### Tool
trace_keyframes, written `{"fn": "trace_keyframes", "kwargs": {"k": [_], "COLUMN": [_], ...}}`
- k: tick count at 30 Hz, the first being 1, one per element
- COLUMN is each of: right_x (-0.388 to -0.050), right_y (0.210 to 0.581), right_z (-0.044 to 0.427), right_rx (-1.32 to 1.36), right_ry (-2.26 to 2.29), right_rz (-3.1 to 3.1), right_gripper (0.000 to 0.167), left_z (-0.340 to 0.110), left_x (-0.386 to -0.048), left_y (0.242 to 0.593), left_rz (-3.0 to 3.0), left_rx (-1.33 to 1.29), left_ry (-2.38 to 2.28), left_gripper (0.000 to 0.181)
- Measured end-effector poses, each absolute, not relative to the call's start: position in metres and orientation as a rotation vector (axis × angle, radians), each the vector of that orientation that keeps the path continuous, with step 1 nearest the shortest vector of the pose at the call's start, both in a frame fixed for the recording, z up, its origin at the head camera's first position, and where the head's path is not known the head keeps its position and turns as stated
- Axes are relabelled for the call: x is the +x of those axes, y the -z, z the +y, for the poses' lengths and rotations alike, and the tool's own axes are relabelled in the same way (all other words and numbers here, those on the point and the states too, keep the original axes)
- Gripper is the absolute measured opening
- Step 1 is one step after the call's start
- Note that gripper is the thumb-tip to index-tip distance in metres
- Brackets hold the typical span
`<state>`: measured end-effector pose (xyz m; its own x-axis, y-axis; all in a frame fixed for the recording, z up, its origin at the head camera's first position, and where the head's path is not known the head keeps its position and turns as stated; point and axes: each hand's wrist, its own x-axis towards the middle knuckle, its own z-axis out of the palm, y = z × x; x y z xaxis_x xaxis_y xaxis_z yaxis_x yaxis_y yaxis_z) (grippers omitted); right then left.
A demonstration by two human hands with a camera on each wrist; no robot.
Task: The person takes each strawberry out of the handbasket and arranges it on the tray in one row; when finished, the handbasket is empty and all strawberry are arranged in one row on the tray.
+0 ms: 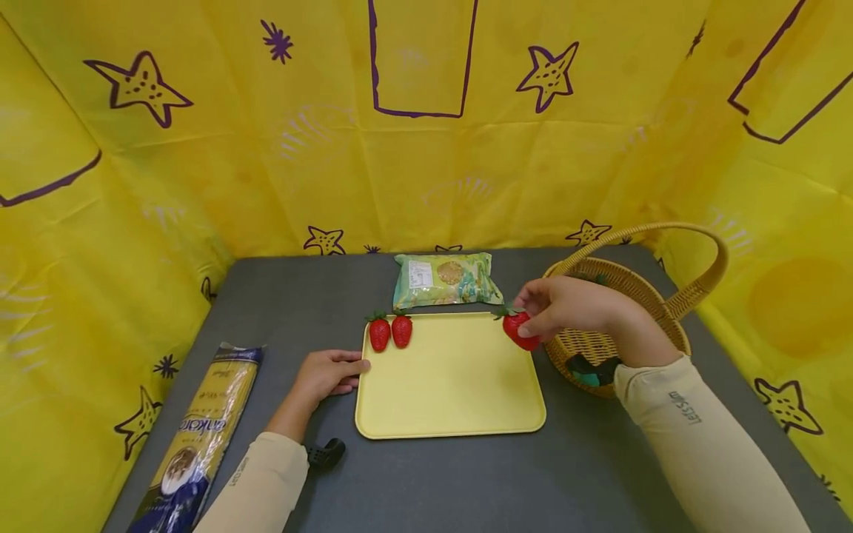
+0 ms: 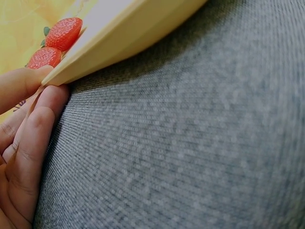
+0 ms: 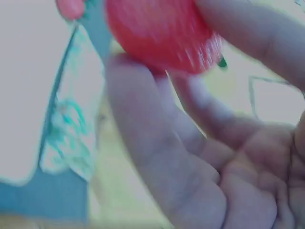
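My right hand (image 1: 569, 305) pinches a red strawberry (image 1: 518, 330) with green leaves above the right edge of a pale yellow tray (image 1: 453, 385). The right wrist view shows that strawberry (image 3: 162, 33) close up between thumb and fingers. Two more strawberries, one at the corner (image 1: 379, 334) and one beside it (image 1: 402, 330), lie at the tray's far left. At the tray's left edge, my left hand (image 1: 328, 374) grips the rim. In the left wrist view the thumb is on top of the rim (image 2: 71, 67) and fingers are beneath it.
A wicker basket (image 1: 666, 333) with a tall handle stands right of the tray, dark items inside. Behind the tray lies a green snack packet (image 1: 446, 280). A long yellow-and-blue pasta packet (image 1: 200, 437) lies at the left. Yellow patterned cloth (image 1: 426, 178) surrounds the grey table (image 1: 466, 481).
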<state>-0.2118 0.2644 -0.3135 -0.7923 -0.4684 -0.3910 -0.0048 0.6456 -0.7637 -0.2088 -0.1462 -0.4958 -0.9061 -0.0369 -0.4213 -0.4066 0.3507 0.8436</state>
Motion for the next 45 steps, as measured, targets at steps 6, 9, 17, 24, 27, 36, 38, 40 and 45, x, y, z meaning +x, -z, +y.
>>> {"fn": "trace_keyframes", "kwargs": {"k": [6, 9, 17, 24, 27, 36, 38, 40, 45], "right_x": [-0.239, -0.251, -0.266, -0.267, -0.266, -0.268, -0.268, -0.269, -0.268], "right_y": [0.354, 0.381, 0.434, 0.444, 0.446, 0.45, 0.451, 0.452, 0.453], "right_z": [0.208, 0.18, 0.132, 0.118, 0.113, 0.108, 0.107, 0.107, 0.106], "right_rx": [-0.194, -0.09, 0.139, 0.221, 0.227, 0.215, 0.215, 0.214, 0.213], "right_ry": [1.231, 1.287, 1.269, 1.318, 1.328, 1.267, 1.266, 1.269, 1.244], "right_rz": [2.294, 2.306, 2.437, 2.439, 2.43, 2.491, 2.498, 2.496, 2.504], "right_gripper": [0.038, 0.034, 0.03, 0.02, 0.02, 0.022, 0.023, 0.023, 0.029], "left_z": [-0.148, -0.148, -0.144, -0.143, -0.143, -0.144, -0.144, -0.144, -0.144], "left_x": [-0.209, -0.21, -0.208, -0.208, -0.207, -0.208, -0.208, -0.208, -0.208], "left_y": [0.498, 0.498, 0.498, 0.498, 0.496, 0.497, 0.496, 0.496, 0.496], "left_rz": [2.287, 2.288, 2.282, 2.289, 2.285, 2.288, 2.29, 2.294, 2.29], "left_rx": [-0.393, -0.4, -0.395, -0.39, -0.384, -0.392, -0.391, -0.392, -0.393], "left_ry": [-1.579, -1.588, -1.612, -1.614, -1.624, -1.619, -1.619, -1.617, -1.619], "left_gripper": [0.053, 0.051, 0.048, 0.046, 0.046, 0.045, 0.045, 0.044, 0.044]}}
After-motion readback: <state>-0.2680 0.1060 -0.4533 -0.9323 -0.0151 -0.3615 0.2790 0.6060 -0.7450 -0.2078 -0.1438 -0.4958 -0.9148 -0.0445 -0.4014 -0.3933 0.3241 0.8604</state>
